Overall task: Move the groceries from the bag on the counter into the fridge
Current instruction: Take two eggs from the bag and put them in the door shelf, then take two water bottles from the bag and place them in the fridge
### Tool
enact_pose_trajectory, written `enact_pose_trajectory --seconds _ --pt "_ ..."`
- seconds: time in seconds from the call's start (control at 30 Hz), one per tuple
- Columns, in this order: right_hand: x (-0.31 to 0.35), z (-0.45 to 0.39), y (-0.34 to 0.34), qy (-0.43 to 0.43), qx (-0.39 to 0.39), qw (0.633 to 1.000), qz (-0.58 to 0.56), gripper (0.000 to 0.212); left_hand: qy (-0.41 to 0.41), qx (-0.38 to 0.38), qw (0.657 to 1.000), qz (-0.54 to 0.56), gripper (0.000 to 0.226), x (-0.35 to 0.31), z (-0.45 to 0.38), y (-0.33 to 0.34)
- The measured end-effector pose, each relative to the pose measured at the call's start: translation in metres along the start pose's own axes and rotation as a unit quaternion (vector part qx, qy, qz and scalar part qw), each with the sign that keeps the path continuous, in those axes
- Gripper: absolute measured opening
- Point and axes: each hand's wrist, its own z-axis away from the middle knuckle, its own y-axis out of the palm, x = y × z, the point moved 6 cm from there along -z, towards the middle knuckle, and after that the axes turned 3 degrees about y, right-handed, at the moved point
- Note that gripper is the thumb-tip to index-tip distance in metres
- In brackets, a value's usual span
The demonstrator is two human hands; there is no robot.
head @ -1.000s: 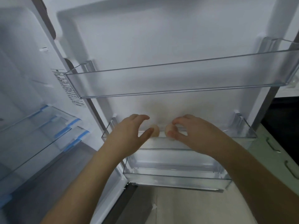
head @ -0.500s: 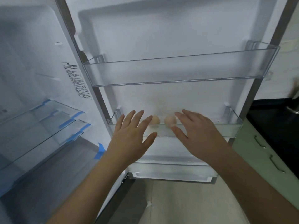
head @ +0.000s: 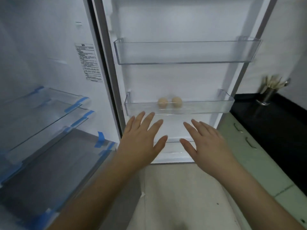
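Two pale brown eggs, the left egg (head: 162, 102) and the right egg (head: 176, 101), lie side by side in the clear middle door bin (head: 207, 107) of the open fridge door. My left hand (head: 141, 141) hovers below and in front of that bin, fingers spread, holding nothing. My right hand (head: 206, 143) is beside it, also spread and empty. Neither hand touches the eggs. The grocery bag is not in view.
An empty clear upper door bin (head: 186, 53) hangs above. Glass shelves with blue tape (head: 49, 113) fill the fridge interior at left. At right runs a black counter (head: 274, 127) with a metal utensil holder (head: 267, 95) and green cabinet drawers (head: 245, 146) below.
Both hands let go of the eggs and drew back and down from the middle bin, fingers spreading. The view has pulled away from the door.
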Motion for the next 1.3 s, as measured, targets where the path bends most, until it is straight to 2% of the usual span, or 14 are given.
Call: enact_pose_trajectory --seconds 0.17,0.37,0.53,0.77,0.93,1.3 --pt "-0.033 0.053 -0.009 0.090 0.014 0.995 0.034 0.084 0.084 0.000 0.996 0.006 0.076 -0.050 0.013 0.002" --pt "-0.070 0.103 -0.054 0.170 -0.021 0.983 0.061 0.082 0.166 -0.022 0.986 0.013 0.061 -0.116 0.014 -0.017" --pt "-0.105 0.153 -0.094 0.243 -0.038 0.963 0.107 0.089 0.237 -0.028 0.971 0.025 0.079 -0.185 0.021 -0.046" --pt "-0.164 0.262 -0.141 0.320 -0.044 0.936 0.139 0.077 0.326 -0.043 0.943 0.045 0.077 -0.308 0.052 -0.074" --pt "-0.212 0.364 -0.174 0.406 -0.058 0.899 0.155 0.066 0.408 -0.050 0.910 0.060 0.065 -0.410 0.093 -0.080" --pt "-0.282 0.546 -0.220 0.531 -0.066 0.831 0.153 0.065 0.540 -0.050 0.835 0.093 0.063 -0.596 0.188 -0.073"
